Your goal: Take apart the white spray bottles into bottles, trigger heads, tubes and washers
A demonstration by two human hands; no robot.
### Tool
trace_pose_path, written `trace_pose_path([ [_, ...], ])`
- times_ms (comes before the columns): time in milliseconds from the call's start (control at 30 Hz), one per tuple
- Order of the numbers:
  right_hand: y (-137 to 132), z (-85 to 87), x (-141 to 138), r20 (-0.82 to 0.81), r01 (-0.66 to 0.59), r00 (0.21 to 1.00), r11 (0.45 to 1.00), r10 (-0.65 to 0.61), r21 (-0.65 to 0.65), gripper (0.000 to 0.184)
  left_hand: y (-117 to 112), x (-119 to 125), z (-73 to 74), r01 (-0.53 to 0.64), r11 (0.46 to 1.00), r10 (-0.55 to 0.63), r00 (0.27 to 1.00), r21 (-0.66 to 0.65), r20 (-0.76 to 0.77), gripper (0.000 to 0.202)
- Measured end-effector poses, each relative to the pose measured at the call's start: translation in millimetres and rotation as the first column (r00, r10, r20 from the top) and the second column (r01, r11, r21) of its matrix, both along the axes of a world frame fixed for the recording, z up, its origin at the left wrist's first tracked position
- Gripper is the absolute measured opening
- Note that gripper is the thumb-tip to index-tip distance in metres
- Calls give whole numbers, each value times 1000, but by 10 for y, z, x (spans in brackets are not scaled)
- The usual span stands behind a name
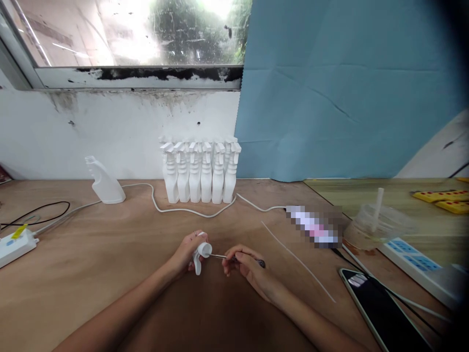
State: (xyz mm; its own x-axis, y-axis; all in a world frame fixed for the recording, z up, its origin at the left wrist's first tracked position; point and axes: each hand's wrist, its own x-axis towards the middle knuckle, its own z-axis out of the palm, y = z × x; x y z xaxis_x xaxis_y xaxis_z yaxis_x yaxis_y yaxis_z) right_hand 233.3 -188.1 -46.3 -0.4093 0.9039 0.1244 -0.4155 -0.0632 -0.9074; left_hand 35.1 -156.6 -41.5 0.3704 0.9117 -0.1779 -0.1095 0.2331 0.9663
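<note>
Wrapped around a white trigger spray head (200, 253), my left hand (186, 252) holds it above the wooden table, its round collar facing right and its trigger hanging down. My right hand (251, 271) is closed on the dark handle of a screwdriver (261, 263). The thin metal shaft points left, its tip at the collar opening; how far it goes in cannot be made out. A thin white tube (298, 261) lies on the table to the right. A white bottle without a top (108, 183) stands at the back left.
Several white spray bottles (200, 178) stand in rows against the wall. A white cable (190, 211) runs across the table. Power strips (410, 259) lie at both sides. At the right are a phone (384, 310), a clear cup with a straw (377, 220) and a blurred-out object (313, 226).
</note>
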Motion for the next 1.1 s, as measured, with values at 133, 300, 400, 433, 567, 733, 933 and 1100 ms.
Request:
trace_pose_path([
  [133, 27, -1, 27, 128, 34, 990, 983, -57, 178, 23, -9, 30, 4, -37, 999, 37, 999, 5, 28, 44],
  [300, 19, 41, 107, 303, 81, 934, 938, -189, 336, 27, -28, 79, -43, -57, 998, 57, 998, 19, -11, 44],
  [400, -22, 50, 119, 434, 17, 838, 810, -331, 586, 23, -29, 96, -82, -82, 995, 84, 996, 50, -34, 43],
  [433, -38, 47, 114, 465, -36, 804, 752, -370, 659, 21, -27, 100, -95, -97, 993, 99, 994, 63, -39, 43],
  [567, -93, 49, 65, 543, -211, 728, 617, -419, 758, 20, -16, 100, -124, -144, 984, 149, 988, 100, -39, 44],
  [733, -87, 91, 38, 445, -67, 868, 836, -220, 544, 25, -26, 77, -93, -100, 993, 102, 994, 56, -37, 43],
  [933, -27, 60, 23, 59, -77, 996, 995, 74, 63, 26, -29, 54, -32, -32, 999, 32, 999, -11, -19, 42],
  [1100, -59, 66, -8, 91, -76, 994, 984, 62, 162, 27, -15, 33, -26, -49, 997, 52, 997, -62, 51, 41],
])
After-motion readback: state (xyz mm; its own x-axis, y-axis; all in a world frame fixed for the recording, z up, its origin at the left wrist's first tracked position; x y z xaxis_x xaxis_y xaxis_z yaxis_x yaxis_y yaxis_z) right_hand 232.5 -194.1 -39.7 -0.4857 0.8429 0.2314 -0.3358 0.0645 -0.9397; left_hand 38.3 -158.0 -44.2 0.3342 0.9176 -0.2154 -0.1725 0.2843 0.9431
